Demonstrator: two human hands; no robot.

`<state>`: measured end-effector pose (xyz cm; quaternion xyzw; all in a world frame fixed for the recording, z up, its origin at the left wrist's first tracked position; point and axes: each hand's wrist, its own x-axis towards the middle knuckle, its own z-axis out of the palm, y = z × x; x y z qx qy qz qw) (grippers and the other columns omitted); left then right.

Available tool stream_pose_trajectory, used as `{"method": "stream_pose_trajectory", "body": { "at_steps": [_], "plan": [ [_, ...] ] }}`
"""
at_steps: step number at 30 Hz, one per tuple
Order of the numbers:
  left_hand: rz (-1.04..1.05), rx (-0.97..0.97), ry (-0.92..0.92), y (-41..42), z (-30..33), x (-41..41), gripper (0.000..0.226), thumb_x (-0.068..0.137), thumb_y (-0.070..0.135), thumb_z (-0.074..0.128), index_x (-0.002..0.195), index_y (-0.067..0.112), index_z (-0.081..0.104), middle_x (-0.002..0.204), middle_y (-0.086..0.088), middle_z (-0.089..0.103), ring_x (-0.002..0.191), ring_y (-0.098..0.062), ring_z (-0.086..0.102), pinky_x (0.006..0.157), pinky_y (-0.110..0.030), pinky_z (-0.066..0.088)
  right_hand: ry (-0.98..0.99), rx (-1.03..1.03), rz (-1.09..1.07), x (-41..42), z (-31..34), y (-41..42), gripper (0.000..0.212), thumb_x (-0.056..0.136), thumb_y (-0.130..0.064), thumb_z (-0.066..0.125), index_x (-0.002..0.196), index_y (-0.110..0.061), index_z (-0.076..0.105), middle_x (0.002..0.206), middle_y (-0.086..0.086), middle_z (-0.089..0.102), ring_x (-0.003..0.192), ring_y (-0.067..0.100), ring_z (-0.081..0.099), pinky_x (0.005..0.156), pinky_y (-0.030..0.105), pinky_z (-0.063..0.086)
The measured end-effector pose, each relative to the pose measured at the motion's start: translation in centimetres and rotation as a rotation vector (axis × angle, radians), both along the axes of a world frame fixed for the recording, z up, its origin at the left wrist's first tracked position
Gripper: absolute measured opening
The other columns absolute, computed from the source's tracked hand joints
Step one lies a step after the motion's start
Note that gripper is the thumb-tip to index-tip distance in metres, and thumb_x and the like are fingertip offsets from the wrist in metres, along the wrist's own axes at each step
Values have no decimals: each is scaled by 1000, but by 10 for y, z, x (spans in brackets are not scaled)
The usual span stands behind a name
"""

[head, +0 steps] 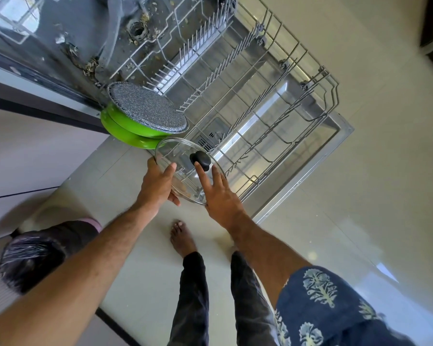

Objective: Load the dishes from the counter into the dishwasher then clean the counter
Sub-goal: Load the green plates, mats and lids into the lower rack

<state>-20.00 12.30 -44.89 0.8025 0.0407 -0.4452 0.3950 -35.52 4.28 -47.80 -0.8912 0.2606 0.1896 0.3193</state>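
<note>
At mid-frame, the left hand (160,182) grips the rim of a round glass lid (178,158) with a black knob over the wire rack (273,101). The right hand (220,193) lies spread, fingers straight on the glass. Just above, a green pan (135,128) shows its speckled grey base.

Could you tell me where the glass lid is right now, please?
In the head view the glass lid sits mid-frame over the near corner of the rack, just below the green pan, held by the left hand.

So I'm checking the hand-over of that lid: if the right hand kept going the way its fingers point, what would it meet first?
Most likely the black knob of the glass lid; the right hand's index fingertip is already right at it, though depth is unclear.
</note>
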Motion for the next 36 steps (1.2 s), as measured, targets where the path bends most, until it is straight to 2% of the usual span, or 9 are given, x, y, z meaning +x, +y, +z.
{"method": "stream_pose_trajectory", "body": {
  "at_steps": [11,16,18,20,24,27,31,34,36],
  "plan": [
    [19,22,-50,-1,8,-11,41,101,26,54,137,20,36,103,-2,61,50,-15,67,36,-33,51,-56,55,3,-7,-15,-1,112,84,10,53,152,-35,-24,163,25,1,150,41,11,91,43,58],
    [103,-48,44,-5,16,-25,32,102,22,55,123,17,31,65,5,72,54,-31,69,40,-38,54,-132,88,99,-15,-28,-20,110,82,16,53,156,-32,-12,161,28,5,148,42,20,74,31,61],
    [112,-53,39,-3,14,-24,31,101,22,56,120,18,32,67,3,72,53,-28,68,38,-36,53,-133,85,90,-13,-30,-19,113,81,17,53,156,-34,-13,162,27,4,148,42,18,70,32,62],
    [137,-44,37,1,9,-20,33,100,24,58,120,18,33,94,-6,68,49,-24,66,36,-36,52,-120,67,67,-9,-27,-16,114,80,18,51,154,-37,-17,162,26,4,149,42,16,66,31,62],
    [72,-20,28,8,6,-17,32,99,30,59,118,24,35,118,-18,56,53,-26,65,40,-35,52,-77,63,-25,-11,-20,1,113,81,18,45,153,-41,-19,163,24,3,150,40,10,80,38,61],
    [21,-13,-32,1,14,-10,30,99,25,58,121,20,37,109,-6,56,50,-13,66,35,-30,48,-52,83,-200,-4,-8,17,102,87,12,41,154,-42,-13,164,21,3,151,40,9,92,48,56],
    [-83,22,-110,-12,27,-4,28,99,17,57,121,16,39,85,0,56,36,-8,57,28,-28,45,-72,229,-297,0,0,21,82,97,-2,37,156,-38,-5,164,16,-2,150,42,6,116,59,24],
    [-45,8,-54,-9,29,-13,29,100,18,57,120,16,37,85,1,59,49,-16,67,31,-33,49,-74,100,-219,-10,-9,23,89,90,5,43,158,-30,-3,163,23,4,144,44,30,88,42,53],
    [-22,-8,-44,-7,29,-17,28,100,18,57,119,17,37,89,0,61,57,-22,71,33,-36,51,-66,58,-175,-13,-16,23,94,86,7,45,158,-28,-4,162,26,8,133,43,47,64,29,55]
  ]
}}
